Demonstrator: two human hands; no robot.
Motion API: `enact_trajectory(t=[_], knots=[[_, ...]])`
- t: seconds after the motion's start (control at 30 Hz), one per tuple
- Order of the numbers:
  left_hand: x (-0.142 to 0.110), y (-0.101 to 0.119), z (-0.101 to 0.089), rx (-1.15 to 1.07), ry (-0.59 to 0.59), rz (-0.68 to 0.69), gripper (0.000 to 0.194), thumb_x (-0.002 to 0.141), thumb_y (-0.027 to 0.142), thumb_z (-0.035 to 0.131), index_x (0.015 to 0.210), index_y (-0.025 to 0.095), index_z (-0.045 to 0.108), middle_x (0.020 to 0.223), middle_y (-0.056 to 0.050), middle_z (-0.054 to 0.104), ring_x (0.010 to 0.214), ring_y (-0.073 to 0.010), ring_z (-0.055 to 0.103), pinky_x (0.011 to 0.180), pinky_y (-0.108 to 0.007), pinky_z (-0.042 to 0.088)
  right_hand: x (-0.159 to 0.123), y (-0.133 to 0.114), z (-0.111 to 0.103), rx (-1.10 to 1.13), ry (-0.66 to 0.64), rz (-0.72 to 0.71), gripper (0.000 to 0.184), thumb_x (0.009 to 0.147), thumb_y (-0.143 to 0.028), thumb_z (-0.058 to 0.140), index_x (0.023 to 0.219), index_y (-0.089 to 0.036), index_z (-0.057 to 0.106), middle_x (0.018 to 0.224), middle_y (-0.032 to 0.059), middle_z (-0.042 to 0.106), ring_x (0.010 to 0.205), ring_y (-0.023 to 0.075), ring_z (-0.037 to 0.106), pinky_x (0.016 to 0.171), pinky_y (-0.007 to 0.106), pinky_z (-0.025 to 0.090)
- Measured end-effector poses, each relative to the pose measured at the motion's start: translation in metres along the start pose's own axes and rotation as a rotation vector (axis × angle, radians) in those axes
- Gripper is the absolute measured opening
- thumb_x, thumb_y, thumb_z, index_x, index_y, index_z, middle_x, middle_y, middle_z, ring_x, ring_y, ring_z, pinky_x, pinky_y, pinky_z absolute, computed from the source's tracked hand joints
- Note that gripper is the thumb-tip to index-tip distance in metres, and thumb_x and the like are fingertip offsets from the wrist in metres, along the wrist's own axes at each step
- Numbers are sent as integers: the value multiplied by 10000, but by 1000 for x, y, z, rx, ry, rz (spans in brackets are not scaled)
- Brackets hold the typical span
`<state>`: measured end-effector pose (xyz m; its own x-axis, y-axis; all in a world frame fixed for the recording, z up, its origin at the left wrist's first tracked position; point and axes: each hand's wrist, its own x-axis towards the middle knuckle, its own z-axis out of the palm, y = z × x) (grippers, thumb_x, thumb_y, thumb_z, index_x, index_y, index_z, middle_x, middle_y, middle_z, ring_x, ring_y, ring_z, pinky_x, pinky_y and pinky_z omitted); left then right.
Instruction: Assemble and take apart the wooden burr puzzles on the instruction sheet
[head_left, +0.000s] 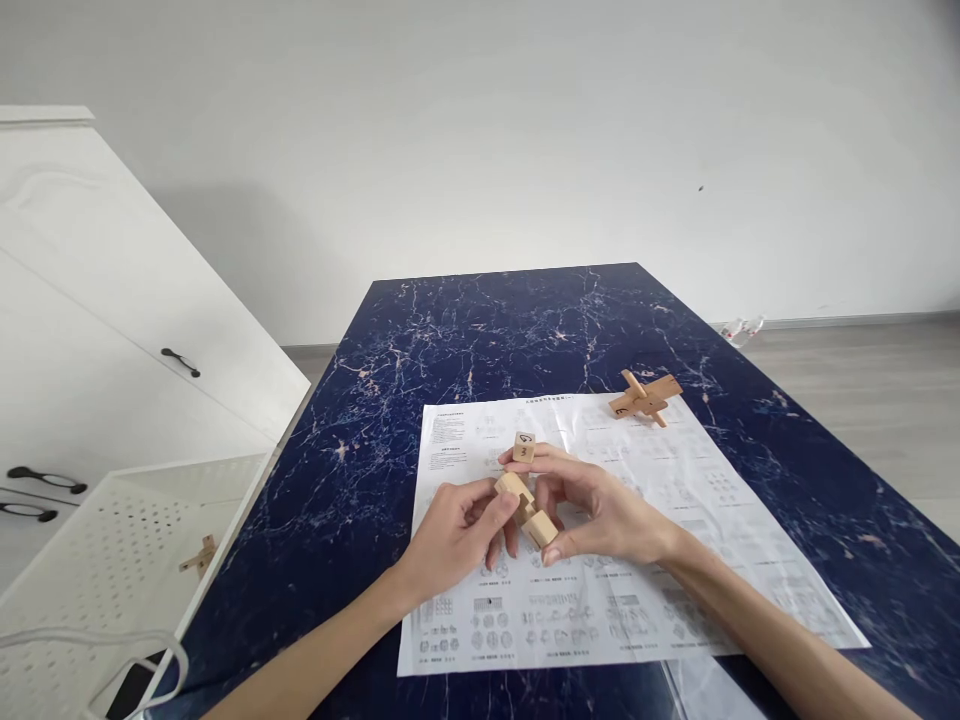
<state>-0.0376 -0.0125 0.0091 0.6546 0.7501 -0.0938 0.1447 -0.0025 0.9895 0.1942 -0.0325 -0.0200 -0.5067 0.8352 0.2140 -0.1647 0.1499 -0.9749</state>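
Observation:
Above a printed instruction sheet (570, 620), my left hand (469, 530) and my right hand (600, 510) come together on notched wooden puzzle pieces. My left thumb and fingers pinch a notched wooden piece (512, 487) with a cut-out along it. Right thumb and fingers close around the lower end of the same piece. Another wooden block (524, 448) with dark marks, one like a 3, sticks up by the right fingertips; whether it is joined to the notched piece is hidden by the fingers.
An assembled wooden cross-shaped puzzle (645, 400) sits on the sheet's far right corner. The table (480, 330) has a dark blue marbled top. To the left stand a white cabinet (135, 300) and a white perforated surface (135, 530), with another wooden piece (200, 556) and a cable (97, 636).

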Motion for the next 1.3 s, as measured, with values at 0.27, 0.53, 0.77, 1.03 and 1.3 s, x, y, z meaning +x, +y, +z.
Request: enact_trajectory(t=[0.27,0.53,0.77,1.03,1.3], knots=[[0,5,3,-277,-85,-56,413,979,565,717,963,157,649,721,27,597,503,-57,475,483,-198,378,2,-8,6,-77,30,19,847,734,-341,1007,1478,-396,608,1559,100,511,773,112,636,723,344,600],[1,5,-1,-472,-84,-75,359,1061,524,614,1161,181,587,1031,-95,739,747,-209,786,589,-275,568,-1,-10,-3,102,218,25,319,963,-350,818,1215,-284,633,1296,54,576,774,108,587,696,292,516],[2,6,-11,-717,-93,-184,347,1003,377,757,1261,189,621,1074,-75,707,727,-114,632,729,-307,530,-1,-11,-3,81,310,63,175,1064,-393,678,1137,-260,591,1195,37,621,585,52,438,557,257,415],[3,3,-8,-530,-103,-171,413,998,405,757,1343,195,673,1042,-55,662,740,-107,582,746,-301,481,2,-16,1,129,227,77,278,1091,-475,595,1244,-279,470,1257,106,711,609,110,629,501,267,475],[3,7,-5,-379,-44,-107,561,1016,445,719,1491,206,543,1046,-82,750,792,-183,733,785,-351,569,1,-17,-1,76,177,57,286,1086,-487,607,1220,-236,579,1043,59,734,581,101,563,572,288,491]])
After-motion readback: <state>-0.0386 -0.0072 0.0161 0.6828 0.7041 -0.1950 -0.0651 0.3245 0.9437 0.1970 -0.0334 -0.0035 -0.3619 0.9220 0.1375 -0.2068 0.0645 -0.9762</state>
